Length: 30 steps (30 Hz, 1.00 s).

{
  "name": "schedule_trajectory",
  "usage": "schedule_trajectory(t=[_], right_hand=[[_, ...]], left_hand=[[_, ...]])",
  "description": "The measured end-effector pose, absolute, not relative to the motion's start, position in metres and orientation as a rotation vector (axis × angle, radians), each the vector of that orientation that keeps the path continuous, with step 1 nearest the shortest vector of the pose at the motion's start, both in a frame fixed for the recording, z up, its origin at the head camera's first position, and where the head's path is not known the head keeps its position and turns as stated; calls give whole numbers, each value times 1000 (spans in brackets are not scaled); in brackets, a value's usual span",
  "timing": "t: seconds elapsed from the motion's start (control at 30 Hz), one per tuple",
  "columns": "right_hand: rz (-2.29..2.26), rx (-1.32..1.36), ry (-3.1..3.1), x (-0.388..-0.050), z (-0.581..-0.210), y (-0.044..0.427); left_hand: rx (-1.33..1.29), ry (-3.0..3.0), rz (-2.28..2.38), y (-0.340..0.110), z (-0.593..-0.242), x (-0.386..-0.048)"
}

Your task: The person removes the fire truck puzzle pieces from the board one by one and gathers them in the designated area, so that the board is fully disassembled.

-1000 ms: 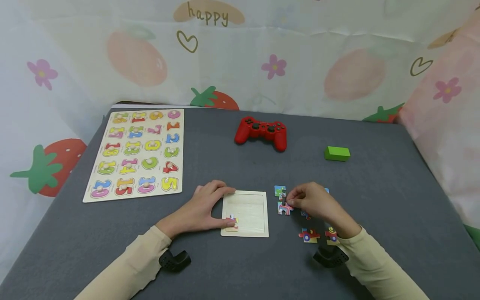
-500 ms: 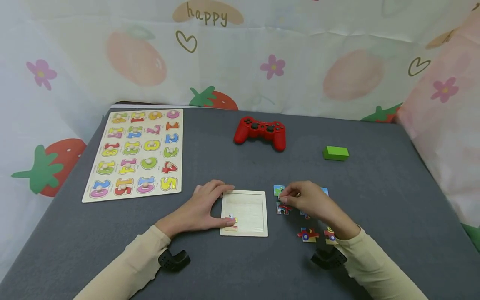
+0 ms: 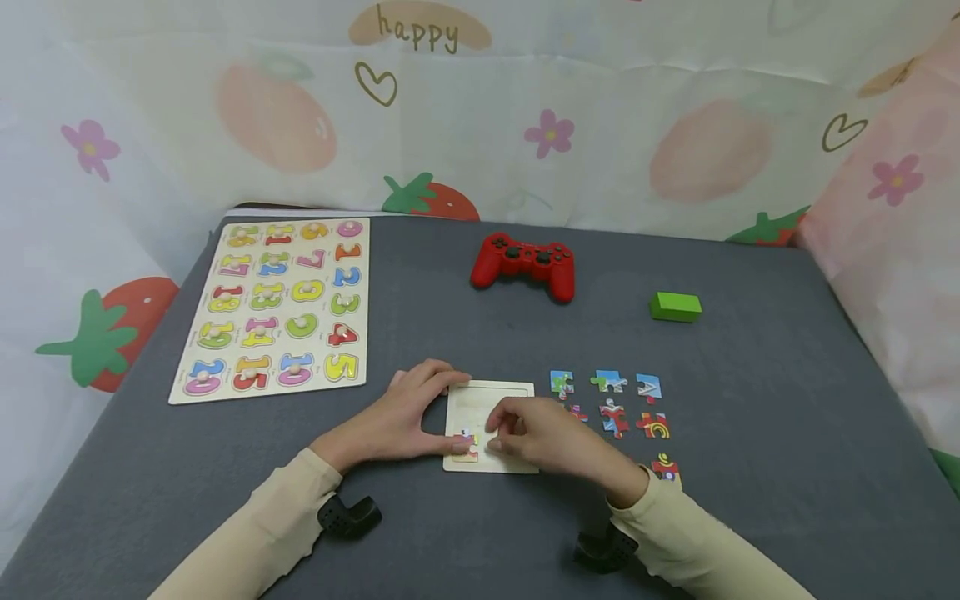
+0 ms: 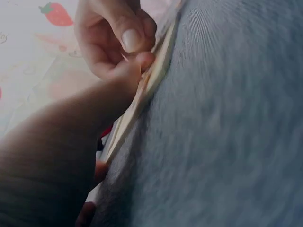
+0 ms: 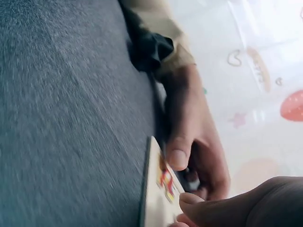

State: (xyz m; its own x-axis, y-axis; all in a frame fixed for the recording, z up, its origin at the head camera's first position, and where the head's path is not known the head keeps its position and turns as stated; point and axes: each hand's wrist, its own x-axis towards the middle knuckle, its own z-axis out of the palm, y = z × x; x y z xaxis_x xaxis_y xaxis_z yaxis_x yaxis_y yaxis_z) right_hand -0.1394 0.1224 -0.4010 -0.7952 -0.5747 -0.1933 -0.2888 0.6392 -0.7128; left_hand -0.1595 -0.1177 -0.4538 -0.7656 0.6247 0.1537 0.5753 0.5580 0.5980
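A small square wooden puzzle tray (image 3: 480,403) lies on the grey table, with one jigsaw piece (image 3: 467,456) in its near left corner. My left hand (image 3: 397,421) holds the tray at its left side, index finger at the far edge and thumb over that piece. My right hand (image 3: 543,429) is over the tray's right half, thumb and index fingertips close together just right of the piece; whether anything is between them is hidden. In the right wrist view the colourful piece (image 5: 166,180) shows beside the left thumb (image 5: 177,158).
Right of the tray lie several loose jigsaw pieces (image 3: 613,417) in rows, partly covered by my right hand and forearm. A number board (image 3: 363,317) lies at the left. A red game controller (image 3: 523,265) and a green block (image 3: 676,307) lie farther back.
My right hand has moved left, from the loose pieces to over the tray. The bottom-row piece nearest the tray is now out of sight around my right forearm. The left hand stays put.
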Motion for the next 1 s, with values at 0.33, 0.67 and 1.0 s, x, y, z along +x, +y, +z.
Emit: schedule_trajectory(t=[0.33, 0.67, 1.0], right_hand=[[-990, -710, 2526, -131, -406, 101], [-1045, -564, 2554, -130, -405, 97], [-1074, -536, 2575, -127, -401, 97]], left_hand=[[1119, 2644, 853, -127, -446, -161], [1124, 2638, 848, -127, -446, -161], [1077, 2632, 840, -127, -449, -162]])
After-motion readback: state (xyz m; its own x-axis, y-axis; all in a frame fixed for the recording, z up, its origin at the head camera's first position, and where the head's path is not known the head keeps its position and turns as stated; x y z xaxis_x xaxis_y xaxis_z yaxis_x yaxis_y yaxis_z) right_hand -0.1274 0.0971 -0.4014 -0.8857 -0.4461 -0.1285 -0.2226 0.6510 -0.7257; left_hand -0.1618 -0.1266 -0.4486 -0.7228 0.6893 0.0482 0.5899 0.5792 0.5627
